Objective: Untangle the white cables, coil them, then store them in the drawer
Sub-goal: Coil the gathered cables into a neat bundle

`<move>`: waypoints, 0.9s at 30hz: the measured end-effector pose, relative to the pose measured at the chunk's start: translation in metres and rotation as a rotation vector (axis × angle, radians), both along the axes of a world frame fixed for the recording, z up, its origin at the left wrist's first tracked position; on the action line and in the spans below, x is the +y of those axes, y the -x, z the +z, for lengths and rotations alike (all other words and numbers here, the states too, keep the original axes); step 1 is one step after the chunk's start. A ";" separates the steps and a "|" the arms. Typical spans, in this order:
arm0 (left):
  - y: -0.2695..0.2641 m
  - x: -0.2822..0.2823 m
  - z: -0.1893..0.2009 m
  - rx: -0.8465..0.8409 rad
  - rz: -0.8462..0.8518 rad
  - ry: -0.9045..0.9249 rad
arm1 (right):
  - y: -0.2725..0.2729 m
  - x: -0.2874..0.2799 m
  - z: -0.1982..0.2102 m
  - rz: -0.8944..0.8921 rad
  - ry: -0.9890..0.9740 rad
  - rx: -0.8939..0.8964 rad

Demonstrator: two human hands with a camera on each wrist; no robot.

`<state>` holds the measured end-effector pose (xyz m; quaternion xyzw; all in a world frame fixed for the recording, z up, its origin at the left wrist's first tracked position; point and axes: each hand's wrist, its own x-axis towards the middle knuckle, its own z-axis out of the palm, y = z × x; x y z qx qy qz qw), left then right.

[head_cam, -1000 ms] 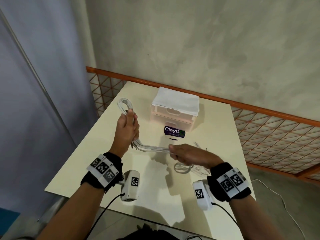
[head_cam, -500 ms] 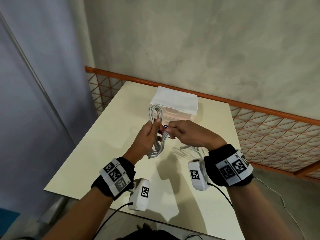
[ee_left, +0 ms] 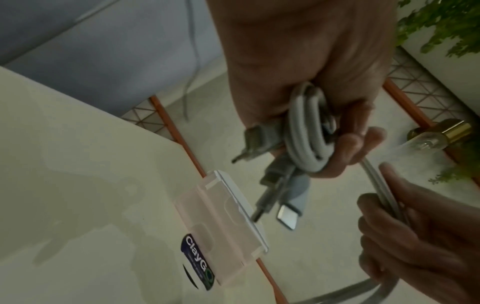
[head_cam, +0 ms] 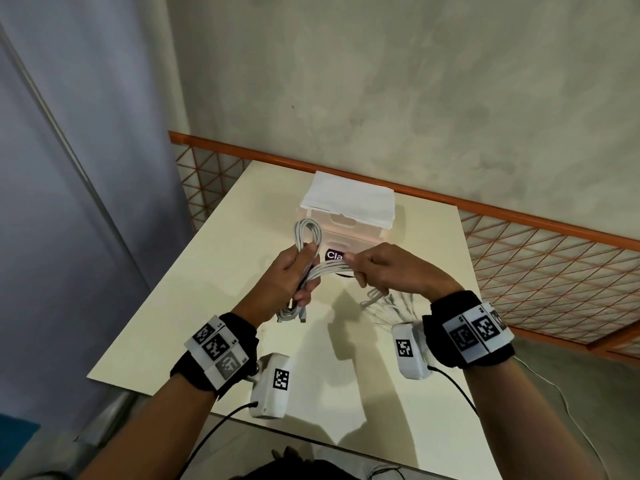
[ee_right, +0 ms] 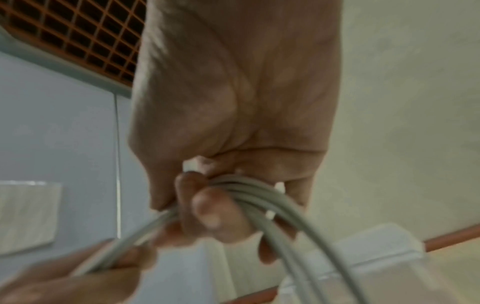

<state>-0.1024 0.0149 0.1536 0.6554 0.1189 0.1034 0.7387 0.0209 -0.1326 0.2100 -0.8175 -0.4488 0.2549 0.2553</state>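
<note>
My left hand (head_cam: 298, 271) grips a coil of white cables (head_cam: 308, 233) upright above the table, loops sticking out above the fist and plug ends (head_cam: 294, 315) hanging below. In the left wrist view the coil (ee_left: 307, 144) sits in curled fingers with several connectors (ee_left: 283, 205) dangling. My right hand (head_cam: 377, 271) grips the loose strands (head_cam: 332, 270) that run from the coil; their tails (head_cam: 384, 304) trail down to the table under the wrist. The right wrist view shows fingers curled round the strands (ee_right: 249, 191). The small translucent drawer unit (head_cam: 346, 220) stands behind the hands, both drawers closed.
A folded white cloth (head_cam: 349, 199) lies on top of the drawer unit. A round dark "ClayG" tub (head_cam: 334, 255) sits in front of it, partly hidden by the hands. The cream table (head_cam: 221, 306) ends at an orange mesh rail (head_cam: 519, 258) behind and right.
Both hands came together in front of the drawer unit; the left carried the coil from the left to the centre. The right hand has since drawn slightly right, stretching strands between the hands.
</note>
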 end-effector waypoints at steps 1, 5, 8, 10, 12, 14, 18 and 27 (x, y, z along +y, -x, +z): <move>0.001 0.001 -0.001 0.021 -0.034 -0.012 | -0.001 -0.001 -0.001 -0.016 -0.009 -0.008; 0.000 -0.007 -0.006 0.126 -0.217 -0.029 | 0.002 0.010 0.001 -0.027 -0.111 -0.094; -0.004 -0.010 -0.004 0.186 -0.281 0.052 | 0.004 0.020 0.005 -0.034 -0.167 -0.120; -0.008 -0.011 0.000 0.230 -0.311 0.062 | 0.004 0.025 0.009 -0.044 -0.171 -0.134; -0.010 -0.014 0.005 0.254 -0.360 0.059 | 0.001 0.028 0.012 -0.034 -0.157 -0.145; -0.010 -0.016 0.011 0.247 -0.410 0.041 | -0.003 0.029 0.014 -0.033 -0.142 -0.136; -0.005 -0.018 0.017 0.226 -0.430 -0.104 | -0.013 0.029 0.011 -0.060 -0.139 -0.050; -0.005 -0.009 0.015 0.145 -0.285 -0.065 | -0.027 0.011 -0.012 -0.203 -0.360 0.106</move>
